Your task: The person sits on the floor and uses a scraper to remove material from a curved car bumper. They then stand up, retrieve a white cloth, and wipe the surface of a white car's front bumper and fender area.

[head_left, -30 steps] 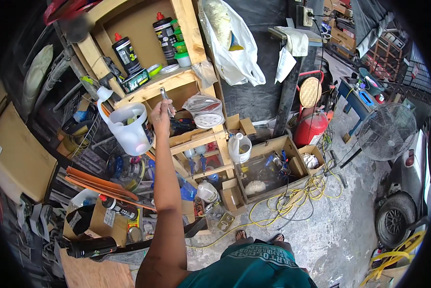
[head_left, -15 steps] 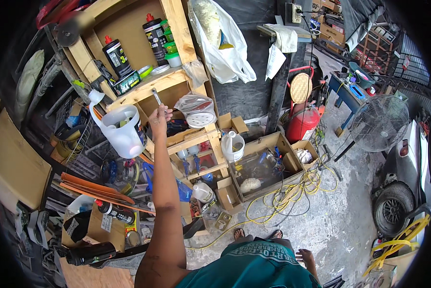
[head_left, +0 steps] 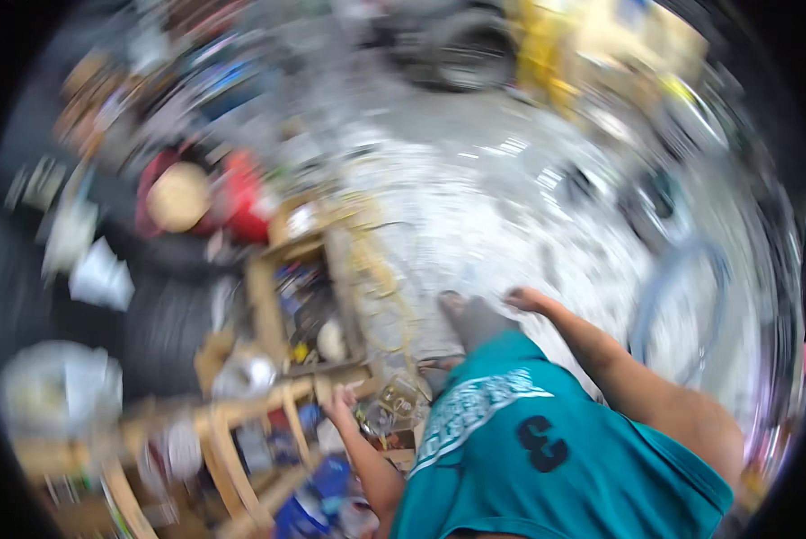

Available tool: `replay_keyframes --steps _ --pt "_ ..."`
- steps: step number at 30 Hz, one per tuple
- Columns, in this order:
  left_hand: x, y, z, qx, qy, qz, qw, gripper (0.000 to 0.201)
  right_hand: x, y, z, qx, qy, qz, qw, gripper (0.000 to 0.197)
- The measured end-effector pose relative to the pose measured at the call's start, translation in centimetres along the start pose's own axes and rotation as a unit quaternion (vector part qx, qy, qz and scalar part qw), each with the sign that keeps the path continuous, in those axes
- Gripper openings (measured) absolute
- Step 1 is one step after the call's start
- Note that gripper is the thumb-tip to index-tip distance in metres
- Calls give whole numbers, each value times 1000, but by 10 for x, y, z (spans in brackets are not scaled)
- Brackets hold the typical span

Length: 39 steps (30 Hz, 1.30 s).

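The left hand (head_left: pixel 339 404) has swung away from the shelf frame (head_left: pixel 234 467), its fingers now near the open box (head_left: pixel 261 310); the right hand (head_left: pixel 529 299) has come forward, pale floor (head_left: pixel 475 216) beyond its fingers

Dark tyre (head_left: pixel 469 56), red cylinder (head_left: pixel 244 199) beside tan disc (head_left: pixel 178 196), yellow cable (head_left: pixel 373 266) on floor (head_left: pixel 497 193)

A grey concrete floor (head_left: pixel 493 216) fills the centre of the frame, brightest in the middle, where light whitens it, and duller toward the top. Dark sheeting (head_left: pixel 165 337) covers the wall area at the left. An open shelf of pale timber (head_left: pixel 228 449) runs across the lower left. At the top centre, a black tyre (head_left: pixel 466 58) stands at the floor's edge. Motion blur smears the surroundings, most heavily toward the rim.
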<state>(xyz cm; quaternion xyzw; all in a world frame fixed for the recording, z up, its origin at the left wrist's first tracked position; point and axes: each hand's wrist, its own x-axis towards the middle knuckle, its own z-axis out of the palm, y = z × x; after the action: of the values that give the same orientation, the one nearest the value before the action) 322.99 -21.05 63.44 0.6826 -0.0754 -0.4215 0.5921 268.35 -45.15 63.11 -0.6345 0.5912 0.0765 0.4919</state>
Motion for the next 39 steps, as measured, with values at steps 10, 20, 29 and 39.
replay_keyframes --steps 10,20,29,39 --pt "-75 -95 117 578 -520 14 629 26 -281 222 166 459 178 307 815 45" --pt "-58 -36 215 518 -274 -118 802 14 -428 327 326 553 157 327 750 46" --pt "-327 -197 387 663 -585 -84 458 24 -578 466 335 649 434 311 543 31" --pt "-448 -380 616 813 -531 -51 233 25 -727 423 426 693 540 360 314 31"
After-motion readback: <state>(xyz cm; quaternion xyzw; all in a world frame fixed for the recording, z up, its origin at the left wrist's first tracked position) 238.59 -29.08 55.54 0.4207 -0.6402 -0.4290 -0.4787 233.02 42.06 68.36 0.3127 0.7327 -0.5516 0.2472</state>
